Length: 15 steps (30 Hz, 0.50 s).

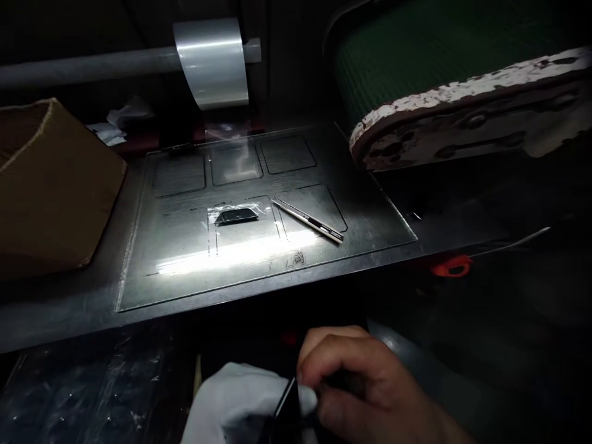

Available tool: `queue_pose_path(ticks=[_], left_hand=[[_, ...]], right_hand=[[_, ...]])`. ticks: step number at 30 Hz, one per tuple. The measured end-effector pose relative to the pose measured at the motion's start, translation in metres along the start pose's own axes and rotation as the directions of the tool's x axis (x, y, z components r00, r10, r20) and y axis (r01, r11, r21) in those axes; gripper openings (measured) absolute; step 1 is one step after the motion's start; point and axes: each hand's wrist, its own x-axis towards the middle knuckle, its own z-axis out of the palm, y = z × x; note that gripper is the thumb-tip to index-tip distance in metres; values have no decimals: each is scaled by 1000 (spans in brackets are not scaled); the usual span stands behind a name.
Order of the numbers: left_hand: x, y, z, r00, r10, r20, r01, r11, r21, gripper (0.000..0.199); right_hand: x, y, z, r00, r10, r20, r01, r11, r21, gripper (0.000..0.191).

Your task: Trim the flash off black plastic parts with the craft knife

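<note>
Both hands clear of table edge

Single head-worn camera, facing forward and down; left hand, right hand nearest, table beyond.

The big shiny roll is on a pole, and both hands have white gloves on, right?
Not quite: only the left hand wears a white glove; the right hand is bare, as the head view shows. The big shiny roll is on a pole.
</note>
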Motion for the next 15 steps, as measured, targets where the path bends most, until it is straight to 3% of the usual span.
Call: queue_pose_path(ticks=[5, 9, 12, 15], left_hand=[[1, 2, 6, 969, 246, 7, -238, 929, 284, 33], [-3, 1, 3, 982, 190, 18, -180, 896, 407, 18], [-5, 2, 3, 982, 183, 36, -181, 888, 422, 22], [-5, 7, 7, 986, 166, -29, -135, 881, 453, 28]], right_hand=[[2, 16, -3, 999, -25, -30, 25, 999, 32, 14], [4, 21, -3, 999, -38, -25, 39, 998, 40, 15], [4, 22, -3, 999, -46, -27, 47, 998, 31, 15], [4, 22, -3, 998, -49, -36, 49, 999, 5, 14]])
